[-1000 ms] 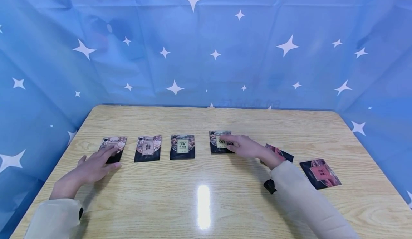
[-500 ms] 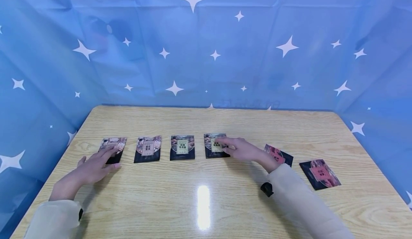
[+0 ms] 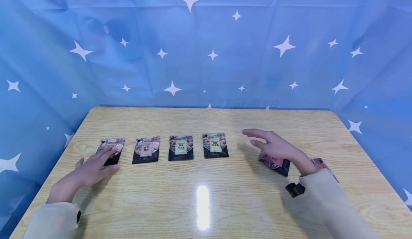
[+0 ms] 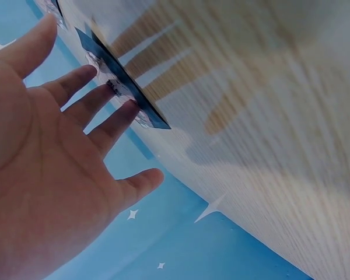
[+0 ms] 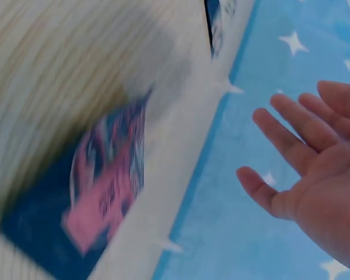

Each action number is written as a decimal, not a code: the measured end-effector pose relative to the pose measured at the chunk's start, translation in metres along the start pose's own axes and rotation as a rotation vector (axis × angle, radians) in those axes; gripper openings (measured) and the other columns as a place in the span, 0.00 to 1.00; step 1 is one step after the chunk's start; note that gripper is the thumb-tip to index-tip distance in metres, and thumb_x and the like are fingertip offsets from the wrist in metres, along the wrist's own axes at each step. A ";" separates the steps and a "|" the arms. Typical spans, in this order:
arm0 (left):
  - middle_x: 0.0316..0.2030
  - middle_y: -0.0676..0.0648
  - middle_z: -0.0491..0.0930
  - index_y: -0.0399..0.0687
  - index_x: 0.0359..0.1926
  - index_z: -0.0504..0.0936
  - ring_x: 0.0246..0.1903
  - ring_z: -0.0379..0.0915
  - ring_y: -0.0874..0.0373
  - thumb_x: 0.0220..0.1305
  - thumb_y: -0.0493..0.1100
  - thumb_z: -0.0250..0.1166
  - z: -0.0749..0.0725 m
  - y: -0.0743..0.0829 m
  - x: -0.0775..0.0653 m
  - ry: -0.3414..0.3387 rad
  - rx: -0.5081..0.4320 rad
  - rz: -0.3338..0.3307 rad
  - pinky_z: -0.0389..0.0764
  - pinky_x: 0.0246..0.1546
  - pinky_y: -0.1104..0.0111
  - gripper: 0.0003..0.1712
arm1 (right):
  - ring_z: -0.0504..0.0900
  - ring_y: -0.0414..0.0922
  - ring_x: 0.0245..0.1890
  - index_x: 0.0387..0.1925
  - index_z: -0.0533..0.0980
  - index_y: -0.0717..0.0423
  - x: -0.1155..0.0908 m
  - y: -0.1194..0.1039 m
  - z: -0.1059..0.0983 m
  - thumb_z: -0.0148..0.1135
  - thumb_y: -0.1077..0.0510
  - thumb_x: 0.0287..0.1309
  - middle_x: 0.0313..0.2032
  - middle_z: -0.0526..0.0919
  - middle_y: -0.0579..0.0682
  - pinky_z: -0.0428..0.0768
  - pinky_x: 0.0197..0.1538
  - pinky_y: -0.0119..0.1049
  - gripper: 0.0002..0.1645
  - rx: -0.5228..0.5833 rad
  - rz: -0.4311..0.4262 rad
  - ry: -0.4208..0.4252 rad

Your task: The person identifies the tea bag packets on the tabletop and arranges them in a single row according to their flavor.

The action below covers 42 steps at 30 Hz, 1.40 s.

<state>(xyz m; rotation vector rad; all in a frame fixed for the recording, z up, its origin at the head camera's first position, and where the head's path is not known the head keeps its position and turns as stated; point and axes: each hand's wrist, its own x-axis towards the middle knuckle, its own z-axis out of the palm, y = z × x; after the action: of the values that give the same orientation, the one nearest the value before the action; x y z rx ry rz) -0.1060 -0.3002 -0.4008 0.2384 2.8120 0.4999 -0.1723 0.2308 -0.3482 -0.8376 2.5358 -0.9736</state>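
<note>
Several dark snack packets lie in a row on the wooden table (image 3: 206, 124). My left hand (image 3: 93, 165) rests flat with straight fingers on the leftmost packet (image 3: 111, 146); the left wrist view shows those fingers (image 4: 99, 102) touching the packet (image 4: 125, 87). Further right lie a second packet (image 3: 146, 149), a third packet (image 3: 181, 147) and a fourth packet (image 3: 215, 145). My right hand (image 3: 273, 146) hovers open above a pink-labelled packet (image 3: 275, 163), holding nothing. The right wrist view shows the open palm (image 5: 315, 169) and the blurred pink packet (image 5: 87, 204).
Another pink-labelled packet (image 3: 323, 165) lies at the right, mostly hidden behind my right sleeve (image 3: 325, 203). Blue star-printed cloth (image 3: 206, 45) walls the table at the back and both sides. A light glare (image 3: 202, 205) shows on the table's near middle.
My right hand let go of the fourth packet, lifted, and moved right over the pink-labelled packet. That fourth packet had slid left into the row. The left hand stayed put.
</note>
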 end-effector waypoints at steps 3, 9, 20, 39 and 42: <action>0.64 0.28 0.47 0.31 0.65 0.56 0.60 0.43 0.27 0.64 0.62 0.49 -0.001 0.000 -0.001 -0.005 0.001 -0.004 0.40 0.46 0.28 0.43 | 0.66 0.59 0.59 0.65 0.58 0.62 -0.015 0.002 -0.010 0.45 0.64 0.67 0.61 0.65 0.63 0.69 0.54 0.53 0.26 -0.016 0.004 0.011; 0.64 0.28 0.47 0.32 0.65 0.56 0.59 0.45 0.26 0.64 0.63 0.49 -0.001 -0.001 -0.001 -0.010 0.018 -0.009 0.42 0.45 0.28 0.43 | 0.69 0.58 0.56 0.64 0.60 0.65 -0.049 0.011 -0.017 0.47 0.66 0.65 0.58 0.69 0.63 0.71 0.50 0.53 0.26 -0.064 0.042 0.029; 0.64 0.28 0.48 0.33 0.65 0.56 0.59 0.46 0.26 0.64 0.63 0.49 0.000 -0.001 -0.001 -0.003 0.023 -0.009 0.43 0.45 0.28 0.43 | 0.73 0.55 0.53 0.62 0.62 0.68 -0.089 0.046 -0.010 0.47 0.64 0.66 0.54 0.74 0.62 0.75 0.47 0.31 0.24 -0.047 0.070 -0.015; 0.64 0.28 0.48 0.31 0.65 0.56 0.59 0.46 0.26 0.65 0.63 0.49 -0.003 0.000 -0.001 -0.009 0.025 0.009 0.43 0.44 0.28 0.43 | 0.64 0.64 0.58 0.63 0.60 0.69 -0.059 0.024 0.015 0.48 0.63 0.66 0.58 0.66 0.67 0.66 0.54 0.57 0.26 -0.107 0.055 -0.054; 0.64 0.28 0.48 0.31 0.65 0.56 0.59 0.45 0.26 0.64 0.63 0.49 -0.003 0.000 -0.001 -0.014 0.022 0.006 0.42 0.44 0.28 0.43 | 0.62 0.65 0.59 0.62 0.59 0.71 -0.050 0.021 0.018 0.47 0.65 0.65 0.59 0.65 0.68 0.65 0.55 0.58 0.26 -0.106 0.073 -0.050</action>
<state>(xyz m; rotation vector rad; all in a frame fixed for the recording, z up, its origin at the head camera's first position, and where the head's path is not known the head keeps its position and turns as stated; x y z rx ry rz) -0.1058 -0.3015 -0.3974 0.2545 2.8056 0.4669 -0.1330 0.2652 -0.3719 -0.7820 2.5745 -0.7924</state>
